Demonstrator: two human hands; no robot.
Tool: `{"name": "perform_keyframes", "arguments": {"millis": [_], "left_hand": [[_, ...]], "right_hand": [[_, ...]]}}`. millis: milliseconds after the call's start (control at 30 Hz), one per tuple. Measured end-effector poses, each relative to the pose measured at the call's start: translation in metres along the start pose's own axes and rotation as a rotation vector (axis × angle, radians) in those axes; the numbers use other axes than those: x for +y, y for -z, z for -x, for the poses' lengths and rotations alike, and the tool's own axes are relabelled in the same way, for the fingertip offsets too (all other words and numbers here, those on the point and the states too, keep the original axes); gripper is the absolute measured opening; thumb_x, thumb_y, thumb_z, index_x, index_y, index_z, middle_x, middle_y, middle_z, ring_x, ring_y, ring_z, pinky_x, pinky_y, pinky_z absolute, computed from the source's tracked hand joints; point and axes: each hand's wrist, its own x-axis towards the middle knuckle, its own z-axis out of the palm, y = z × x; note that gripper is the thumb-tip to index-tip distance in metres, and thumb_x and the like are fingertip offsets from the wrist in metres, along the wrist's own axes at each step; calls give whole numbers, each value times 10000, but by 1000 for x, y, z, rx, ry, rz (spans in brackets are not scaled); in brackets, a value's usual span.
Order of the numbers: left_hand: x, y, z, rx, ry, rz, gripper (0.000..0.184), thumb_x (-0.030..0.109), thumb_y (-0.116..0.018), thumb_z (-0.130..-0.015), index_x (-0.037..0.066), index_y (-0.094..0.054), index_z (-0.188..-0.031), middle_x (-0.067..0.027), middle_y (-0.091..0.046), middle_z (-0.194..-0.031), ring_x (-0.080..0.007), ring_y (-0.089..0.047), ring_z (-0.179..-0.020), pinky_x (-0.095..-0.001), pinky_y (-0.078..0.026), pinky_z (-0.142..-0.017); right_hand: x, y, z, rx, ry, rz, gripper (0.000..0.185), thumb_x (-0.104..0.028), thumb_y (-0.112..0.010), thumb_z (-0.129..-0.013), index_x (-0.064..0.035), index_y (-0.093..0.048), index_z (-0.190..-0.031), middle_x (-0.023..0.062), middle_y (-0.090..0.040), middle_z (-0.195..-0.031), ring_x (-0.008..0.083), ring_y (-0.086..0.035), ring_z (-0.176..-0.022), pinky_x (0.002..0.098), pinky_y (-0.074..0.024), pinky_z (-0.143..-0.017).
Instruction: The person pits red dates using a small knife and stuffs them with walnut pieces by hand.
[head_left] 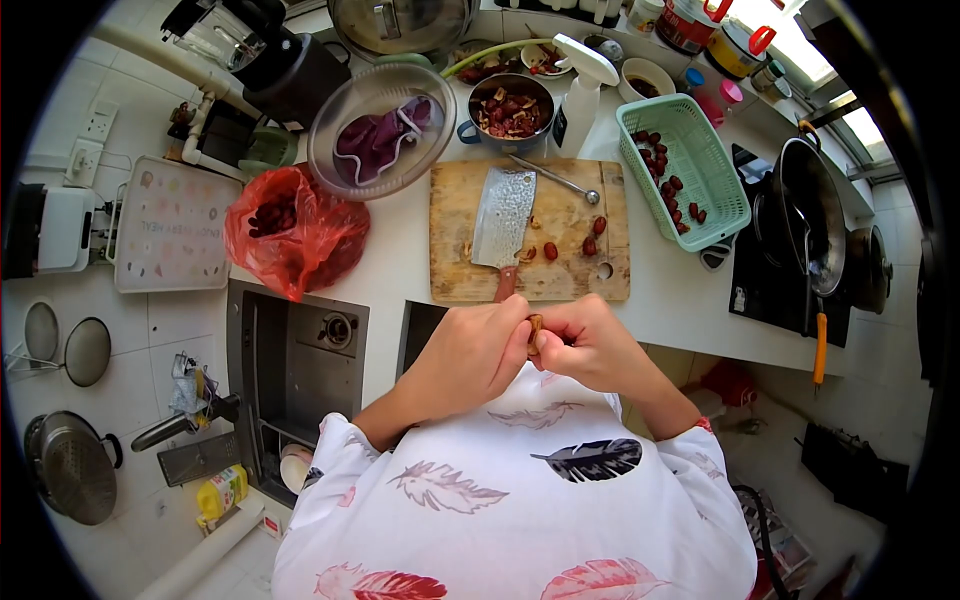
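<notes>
Before us, left hand (470, 340) and right hand (597, 345) are together, both pinching a small brown piece (535, 330) between them, by the near edge of a wooden cutting board (455, 215). From the hands, a cleaver (503, 218) lies toward twelve o'clock, a green basket (702, 150) of red fruits (654, 160) between one and two, a red bag (322, 235) at ten.

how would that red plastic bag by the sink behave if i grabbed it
The red plastic bag will probably feel floppy, since its thin walls are crumpled and sagging. The dark red fruit inside may shift and pull it out of shape. Its top looks open, so tilting it could let some roll out.
</notes>
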Motion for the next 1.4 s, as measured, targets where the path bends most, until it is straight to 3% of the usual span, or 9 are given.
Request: {"name": "perform_keyframes", "arguments": {"millis": [233,367,433,567,767,833,967,1133,1400], "left_hand": [[3,4,2,-10,311,279,146,119,-449,-874,14,-416,-779,-153,-515,-645,-314,-519,-564,-354,-398,-517],[8,8,1,85,228,206,135,122,-461,-864,13,-422,-796,-147,-508,-661,-303,-508,-572,-347,-393,-523],[2,8,2,55,196,103,120,113,-475,-844,10,-428,-804,-139,-502,-676,-292,-502,-581,-347,-394,-534],[-2,17,4,-37,144,-5,105,97,-482,-826,7,-434,-799,-133,-495,-675,-281,-500,-592,-347,-394,-541],[3,24,1,-63,191,-12,128,125,-511,-833,2,-478,-833,-148,-516,-719,-297,-518,-637,-346,-410,-570],[-1,17,4,-5,278,210,134,124,-511,-841,-9,-506,-859,-152,-524,-738,-294,-527,-670,-335,-416,-597],[1,24,4,-44,171,45,124,102,-492,-851,-18,-518,-862,-148,-531,-746,-286,-534,-692,-324,-417,-615],[-1,24,7,-90,229,314,148,115,-485,-861,-26,-528,-846,-133,-540,-731,-270,-521,-656,-323,-412,-605],[-12,34,4,-262,194,519,172,138,-480,-871,-11,-536,-804,-62,-494,-620,-165,-457,-557,-273,-371,-534]], "right_hand": [[2,-4,-2,19,-109,-336,129,-71,-466,-799,19,-527,-729,-17,-479,-589,35,-369,-530,225,-320,-461],[9,-14,-4,178,86,-177,140,-91,-454,-825,8,-524,-755,-3,-501,-596,48,-391,-527,228,-347,-475],[10,-11,-5,196,86,153,113,-93,-479,-826,2,-524,-785,8,-514,-606,60,-424,-537,221,-370,-498],[4,-5,-7,164,152,66,121,-75,-583,-794,2,-512,-854,13,-523,-638,69,-462,-562,213,-385,-512],[8,-7,-8,163,142,0,95,-60,-564,-812,7,-512,-854,29,-538,-692,65,-473,-579,217,-392,-509],[8,-9,-9,229,208,4,94,-62,-566,-812,5,-511,-849,36,-539,-697,66,-478,-579,219,-393,-508],[0,-3,-8,127,221,222,77,-64,-524,-835,10,-505,-844,78,-519,-678,119,-497,-594,254,-400,-541],[-6,0,-7,51,247,280,104,-79,-484,-858,20,-488,-828,110,-487,-668,168,-484,-605,287,-392,-553],[-3,7,-7,-220,47,-264,249,-215,-420,-924,-38,-460,-753,-20,-415,-633,72,-360,-588,217,-302,-542]]}}
